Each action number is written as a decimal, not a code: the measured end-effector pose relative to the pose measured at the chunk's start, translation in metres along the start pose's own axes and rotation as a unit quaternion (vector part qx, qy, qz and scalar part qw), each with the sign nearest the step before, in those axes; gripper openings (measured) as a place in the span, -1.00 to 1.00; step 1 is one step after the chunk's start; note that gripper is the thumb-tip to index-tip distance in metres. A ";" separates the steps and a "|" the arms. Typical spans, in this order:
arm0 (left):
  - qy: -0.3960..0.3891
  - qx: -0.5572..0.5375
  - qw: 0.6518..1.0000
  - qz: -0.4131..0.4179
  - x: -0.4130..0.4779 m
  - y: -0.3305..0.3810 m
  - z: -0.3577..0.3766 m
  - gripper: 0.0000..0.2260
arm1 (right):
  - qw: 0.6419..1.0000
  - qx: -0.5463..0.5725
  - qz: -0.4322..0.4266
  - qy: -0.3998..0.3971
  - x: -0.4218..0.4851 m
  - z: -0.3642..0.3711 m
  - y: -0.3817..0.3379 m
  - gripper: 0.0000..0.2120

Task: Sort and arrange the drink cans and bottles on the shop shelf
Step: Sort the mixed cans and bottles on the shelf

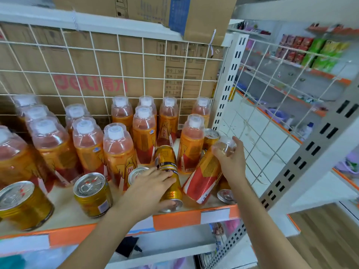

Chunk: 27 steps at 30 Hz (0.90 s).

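Observation:
Several orange drink bottles [118,152] with clear caps stand in rows on the shelf [194,218]. My left hand [149,189] grips a gold can [171,189] lying on its side near the front edge. A tilted orange bottle [202,177] leans to the right of that can, and my right hand [231,158] holds it around its clear cap. Two gold cans [93,195] stand upright at the front left. Another gold can [210,138] stands behind the tilted bottle, and one more can [226,195] shows only its top under my right forearm.
A white wire grid [116,74] backs the shelf, with cardboard boxes [136,61] behind and above it. A perforated white upright [231,82] bounds the shelf on the right. Further shelves with snack packets [310,53] stand at the far right.

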<state>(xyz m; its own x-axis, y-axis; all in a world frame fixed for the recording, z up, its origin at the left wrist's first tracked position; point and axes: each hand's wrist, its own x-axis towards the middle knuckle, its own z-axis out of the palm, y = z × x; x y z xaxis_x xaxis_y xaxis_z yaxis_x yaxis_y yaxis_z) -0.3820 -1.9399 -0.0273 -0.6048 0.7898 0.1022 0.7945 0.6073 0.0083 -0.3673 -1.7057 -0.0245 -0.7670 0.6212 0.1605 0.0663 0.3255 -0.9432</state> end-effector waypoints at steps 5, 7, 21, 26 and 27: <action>0.018 0.028 0.999 0.030 0.000 0.001 0.002 -0.52 | 0.990 -0.005 -0.140 -0.022 -0.016 -0.005 -0.011 -0.29; 0.019 0.029 0.999 0.033 0.000 0.002 0.002 -0.56 | 0.982 -0.011 -0.184 -0.031 -0.021 -0.007 -0.013 -0.29; -0.005 -0.007 0.994 -0.109 0.038 0.002 -0.014 -0.84 | 0.952 0.043 -0.257 -0.158 -0.040 -0.015 -0.012 -0.41; 0.001 -0.072 0.990 -0.118 0.043 0.003 -0.009 -0.84 | 0.951 0.063 -0.250 -0.172 -0.043 -0.023 -0.010 -0.42; 0.009 -0.094 0.988 -0.123 0.041 0.002 -0.007 -0.82 | 0.949 0.063 -0.252 -0.178 -0.043 -0.023 -0.008 -0.42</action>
<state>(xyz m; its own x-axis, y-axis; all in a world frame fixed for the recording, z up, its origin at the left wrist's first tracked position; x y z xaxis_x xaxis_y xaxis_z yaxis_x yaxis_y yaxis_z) -0.4047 -1.9064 -0.0166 -0.7812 0.6173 0.0928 0.6208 0.7527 0.2191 -0.3196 -1.7187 -0.0171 -0.8494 0.1209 0.5137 -0.4264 0.4163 -0.8031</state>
